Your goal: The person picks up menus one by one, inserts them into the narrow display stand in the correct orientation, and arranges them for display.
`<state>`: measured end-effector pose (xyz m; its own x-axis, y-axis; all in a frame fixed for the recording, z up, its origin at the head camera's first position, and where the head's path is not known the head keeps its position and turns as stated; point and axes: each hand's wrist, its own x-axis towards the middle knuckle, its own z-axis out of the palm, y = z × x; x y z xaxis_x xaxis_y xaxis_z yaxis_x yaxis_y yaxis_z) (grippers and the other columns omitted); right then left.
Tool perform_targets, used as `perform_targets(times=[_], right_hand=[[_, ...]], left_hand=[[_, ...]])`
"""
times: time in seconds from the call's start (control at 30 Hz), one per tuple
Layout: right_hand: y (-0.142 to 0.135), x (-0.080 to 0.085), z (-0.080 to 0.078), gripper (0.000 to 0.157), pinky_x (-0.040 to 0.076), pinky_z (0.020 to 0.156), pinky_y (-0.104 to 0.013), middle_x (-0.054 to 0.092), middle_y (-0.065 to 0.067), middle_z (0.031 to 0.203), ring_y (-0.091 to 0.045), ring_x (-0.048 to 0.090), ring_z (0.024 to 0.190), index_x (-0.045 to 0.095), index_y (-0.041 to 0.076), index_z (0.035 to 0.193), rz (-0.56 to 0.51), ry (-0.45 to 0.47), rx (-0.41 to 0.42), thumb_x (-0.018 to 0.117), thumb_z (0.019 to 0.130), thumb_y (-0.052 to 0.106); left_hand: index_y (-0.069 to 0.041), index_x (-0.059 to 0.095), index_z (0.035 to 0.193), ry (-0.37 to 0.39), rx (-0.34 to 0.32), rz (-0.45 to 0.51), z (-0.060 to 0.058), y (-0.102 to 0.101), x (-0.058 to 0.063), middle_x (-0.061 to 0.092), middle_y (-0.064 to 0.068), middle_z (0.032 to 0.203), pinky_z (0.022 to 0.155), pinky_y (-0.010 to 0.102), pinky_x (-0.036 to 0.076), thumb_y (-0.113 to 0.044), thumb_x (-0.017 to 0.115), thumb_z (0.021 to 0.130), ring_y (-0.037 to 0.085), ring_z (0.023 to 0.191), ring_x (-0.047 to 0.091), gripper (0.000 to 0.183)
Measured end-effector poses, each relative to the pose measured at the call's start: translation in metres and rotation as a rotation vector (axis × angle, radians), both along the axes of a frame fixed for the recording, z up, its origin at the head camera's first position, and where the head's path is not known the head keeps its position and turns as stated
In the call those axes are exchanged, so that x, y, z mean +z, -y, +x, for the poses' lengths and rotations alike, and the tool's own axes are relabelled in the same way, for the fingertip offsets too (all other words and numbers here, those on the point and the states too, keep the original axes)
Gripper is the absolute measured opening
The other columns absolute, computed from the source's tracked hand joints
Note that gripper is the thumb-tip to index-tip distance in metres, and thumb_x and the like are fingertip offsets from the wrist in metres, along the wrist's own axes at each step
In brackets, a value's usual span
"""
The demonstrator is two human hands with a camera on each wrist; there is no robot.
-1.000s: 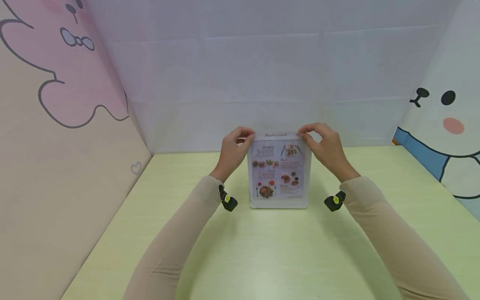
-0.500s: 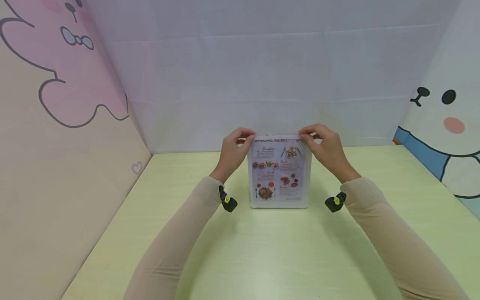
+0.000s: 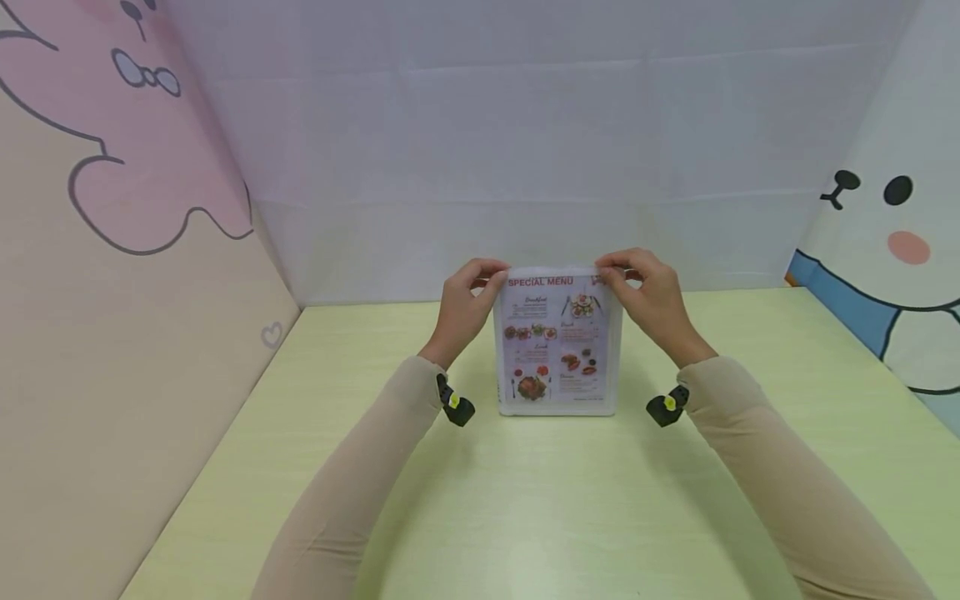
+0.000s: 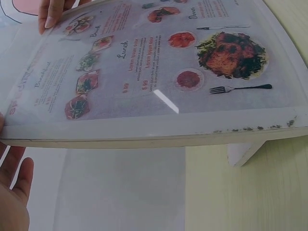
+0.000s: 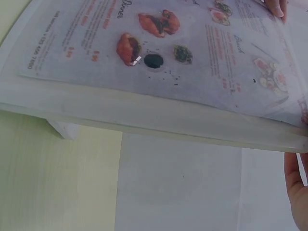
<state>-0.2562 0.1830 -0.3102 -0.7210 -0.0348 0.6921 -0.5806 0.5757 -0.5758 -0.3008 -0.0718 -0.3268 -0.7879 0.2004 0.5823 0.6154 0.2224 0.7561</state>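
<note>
A printed menu sheet, headed "SPECIAL MENU" over food pictures, sits inside a white-edged clear menu holder standing upright on the table. My left hand pinches at the top left corner of the sheet, thumb in front. At the top right corner my right hand pinches likewise. The fingertips of both hands lie right at the holder's top edge, which partly hides what they grip. In the left wrist view the sheet's steak plate shows close up. Dinner pictures fill the right wrist view.
The pale yellow-green table extends in front and to both sides. A white-grey sheet wall stands behind, with cartoon-printed panels at left and right. A white foot projects behind the holder.
The menu sheet has slid down slightly inside the holder. The word "Restaurant" has gone from the top edge, and "SPECIAL MENU" now shows. Both hands keep their grip at the top corners.
</note>
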Motion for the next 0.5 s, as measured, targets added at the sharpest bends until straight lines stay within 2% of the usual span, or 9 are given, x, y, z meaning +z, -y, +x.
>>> perform_targets(times=[0.17, 0.5], right_hand=[[0.0007, -0.0009, -0.0002, 0.015, 0.044, 0.079, -0.012, 0.066, -0.015, 0.101, 0.008, 0.050, 0.090, 0.069, -0.002, 0.103, -0.020, 0.001, 0.014, 0.064, 0.091, 0.004], [-0.0001, -0.0041, -0.0028, 0.015, 0.043, 0.082, -0.010, 0.063, -0.014, 0.100, 0.008, 0.051, 0.092, 0.068, -0.002, 0.104, -0.040, 0.010, 0.047, 0.061, 0.091, -0.001]], left_hand=[[-0.005, 0.066, 0.110, -0.013, 0.001, -0.001, 0.0002, 0.0003, -0.0011, 0.068, 0.010, 0.107, 0.085, 0.033, 0.049, -0.016, 0.059, 0.096, 0.020, 0.093, 0.061, 0.019], [-0.005, 0.067, 0.109, -0.055, -0.008, -0.014, -0.0016, 0.0006, -0.0021, 0.067, 0.009, 0.106, 0.083, 0.031, 0.049, -0.017, 0.059, 0.097, 0.019, 0.091, 0.059, 0.019]])
